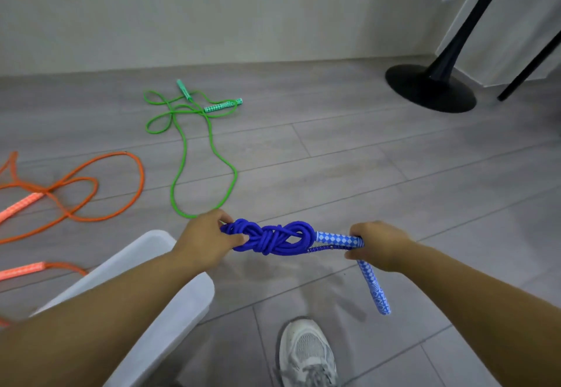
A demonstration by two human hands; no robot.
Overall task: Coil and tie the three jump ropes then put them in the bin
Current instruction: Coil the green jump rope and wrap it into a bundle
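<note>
I hold the blue jump rope (273,238) stretched level between both hands, its cord bundled into a knotted coil. My left hand (208,236) grips the coil's left end. My right hand (376,245) grips the two blue-and-white checkered handles; one handle (375,288) hangs down below that hand. The green jump rope (185,155) lies loose on the floor ahead, its handles at the far end. The orange jump rope (91,192) sprawls uncoiled at the left. The white bin (182,304) stands under my left forearm, mostly hidden by it.
Grey tiled floor runs to a pale wall. A black round stand base (431,87) with a slanted pole sits at the far right, a thin black leg beside it. My white sneaker (306,353) is at the bottom centre.
</note>
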